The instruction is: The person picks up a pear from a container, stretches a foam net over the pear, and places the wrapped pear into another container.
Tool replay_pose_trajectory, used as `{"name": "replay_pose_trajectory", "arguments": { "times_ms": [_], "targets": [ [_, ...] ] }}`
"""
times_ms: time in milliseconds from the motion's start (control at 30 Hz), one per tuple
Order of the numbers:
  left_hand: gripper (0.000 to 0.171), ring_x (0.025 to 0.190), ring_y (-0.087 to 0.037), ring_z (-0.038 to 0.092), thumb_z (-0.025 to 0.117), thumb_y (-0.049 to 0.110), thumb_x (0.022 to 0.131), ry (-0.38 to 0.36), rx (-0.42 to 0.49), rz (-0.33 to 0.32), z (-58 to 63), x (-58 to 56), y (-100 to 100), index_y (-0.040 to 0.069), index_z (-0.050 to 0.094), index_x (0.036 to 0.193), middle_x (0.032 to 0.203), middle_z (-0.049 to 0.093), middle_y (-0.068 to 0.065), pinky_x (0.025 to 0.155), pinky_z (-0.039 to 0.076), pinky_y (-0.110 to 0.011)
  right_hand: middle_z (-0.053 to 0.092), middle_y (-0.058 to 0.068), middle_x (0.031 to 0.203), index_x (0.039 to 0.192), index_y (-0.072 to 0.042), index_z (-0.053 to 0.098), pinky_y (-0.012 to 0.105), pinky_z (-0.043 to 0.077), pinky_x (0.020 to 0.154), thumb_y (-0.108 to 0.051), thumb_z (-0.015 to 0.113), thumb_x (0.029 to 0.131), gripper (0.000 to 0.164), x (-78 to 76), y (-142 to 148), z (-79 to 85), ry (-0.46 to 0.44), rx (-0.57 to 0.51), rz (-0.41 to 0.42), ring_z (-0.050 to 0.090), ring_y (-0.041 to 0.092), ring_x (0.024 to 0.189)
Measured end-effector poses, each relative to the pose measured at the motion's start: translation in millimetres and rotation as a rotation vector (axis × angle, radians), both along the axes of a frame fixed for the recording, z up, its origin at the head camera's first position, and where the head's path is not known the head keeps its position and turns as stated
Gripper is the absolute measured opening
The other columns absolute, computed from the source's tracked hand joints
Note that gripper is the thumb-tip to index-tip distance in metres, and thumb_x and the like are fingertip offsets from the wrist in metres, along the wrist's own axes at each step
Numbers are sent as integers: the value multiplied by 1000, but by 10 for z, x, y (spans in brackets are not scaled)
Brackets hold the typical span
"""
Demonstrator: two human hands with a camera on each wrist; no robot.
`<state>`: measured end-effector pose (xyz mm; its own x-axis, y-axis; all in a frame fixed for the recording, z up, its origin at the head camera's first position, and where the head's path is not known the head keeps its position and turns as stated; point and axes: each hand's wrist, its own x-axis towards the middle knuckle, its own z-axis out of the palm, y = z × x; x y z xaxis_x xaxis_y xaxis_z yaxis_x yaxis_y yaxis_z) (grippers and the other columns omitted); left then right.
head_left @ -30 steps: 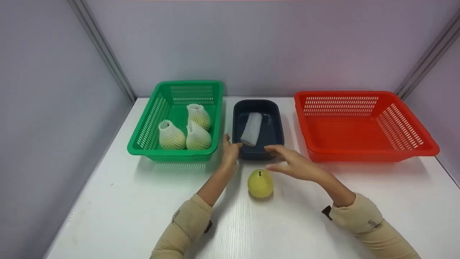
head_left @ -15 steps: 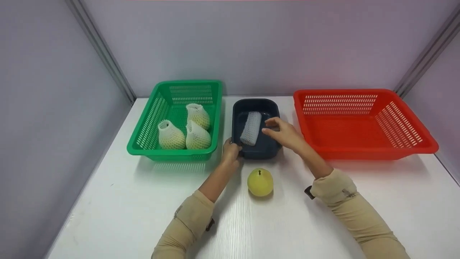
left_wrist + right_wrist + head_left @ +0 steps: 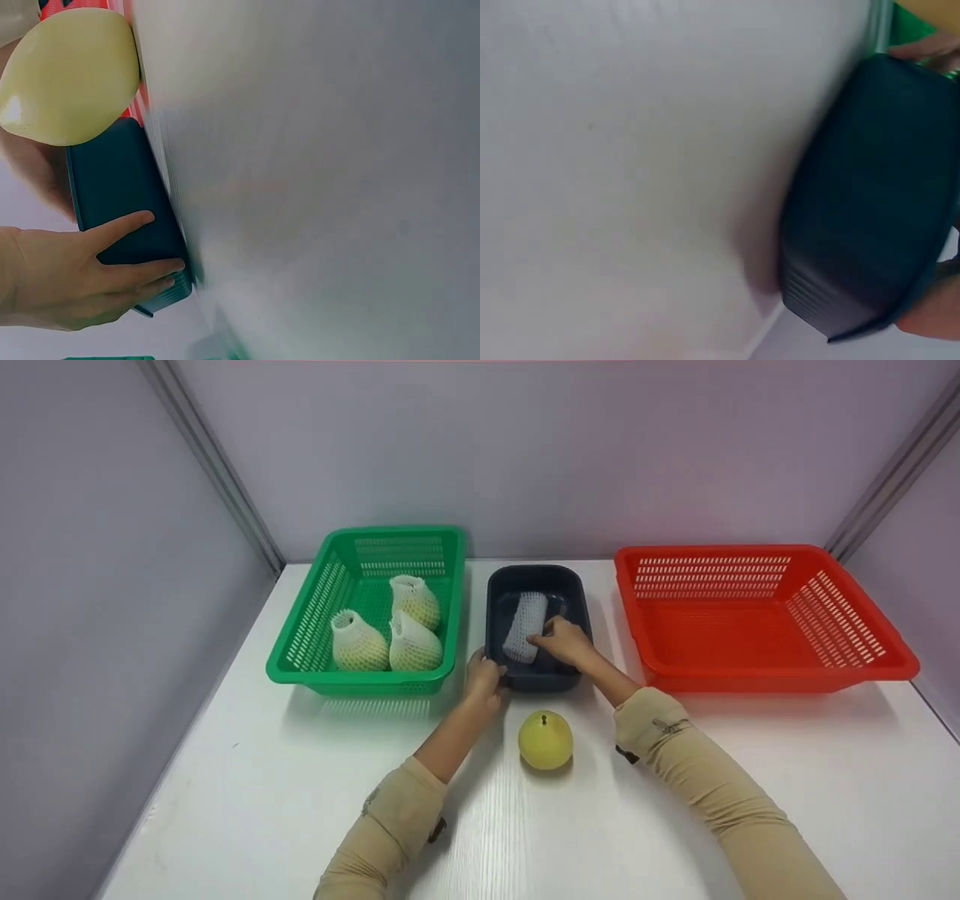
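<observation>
In the head view my left hand is at the near left corner of a dark blue plastic box. In the left wrist view its fingers lie nearly straight on the box's outer wall, thumb and fingers spread apart. My right hand reaches into the box, its thumb tip over the right edge of a white foam net sleeve. Whether it pinches the sleeve cannot be told. A bare yellow-green pear stands on the table in front of the box, stem up.
A green basket at the left holds several pears in foam nets, one of them a netted pear near its front. To the right stands a red basket. White panels enclose the back and sides of the white table.
My right hand has moved from above the pear, over the box's right rim and down to the foam sleeve. My left hand has settled against the box's near left corner.
</observation>
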<state>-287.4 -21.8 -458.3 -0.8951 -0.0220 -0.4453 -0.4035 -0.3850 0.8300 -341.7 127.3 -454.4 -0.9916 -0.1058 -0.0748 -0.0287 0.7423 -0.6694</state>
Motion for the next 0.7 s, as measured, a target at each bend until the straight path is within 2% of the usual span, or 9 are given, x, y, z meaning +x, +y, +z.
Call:
{"name": "replay_pose_trajectory", "arguments": {
  "times_ms": [133,233,300,400,567,700],
  "targets": [
    [60,123,-31,36,34,-13,87,9,16,4,-6,5,-7,3,23,144,138,34,-22,99,30,-46,53,12,83,95,4,54,36,43,66,-38,61,86,44,-41,-99,-104,-52,32,-44,50,24,75],
    [60,123,-32,35,35,-12,87,10,26,1,-9,9,-4,4,23,144,139,33,-22,99,31,-46,49,7,77,90,1,54,33,41,61,-40,62,85,42,-74,-132,-145,-112,86,-61,48,21,69],
    [61,124,-32,35,35,-12,87,12,29,1,-12,6,-2,4,23,144,140,32,-21,99,31,-46,50,7,75,89,0,55,33,42,60,-38,63,84,39,-104,-136,-162,-138,117,-60,49,20,67],
    [62,123,-32,36,35,-13,86,11,27,7,-14,5,-4,4,22,144,139,33,-21,98,32,-46,54,6,72,84,-1,58,31,43,58,-27,65,83,28,-152,-125,-179,-165,110,-66,52,19,64],
    [62,121,-30,37,35,-12,85,6,17,14,-13,-4,-6,3,22,144,139,33,-21,97,33,-45,58,6,66,75,-2,60,23,44,48,-10,60,81,11,-207,-90,-183,-149,2,-132,54,13,51],
    [62,120,-29,37,35,-12,86,-11,0,15,-11,-14,-7,4,22,144,140,33,-20,98,32,-44,61,11,77,91,6,62,24,50,51,-4,57,82,15,-207,-78,-146,-114,-164,-197,58,13,51]
  ]
}}
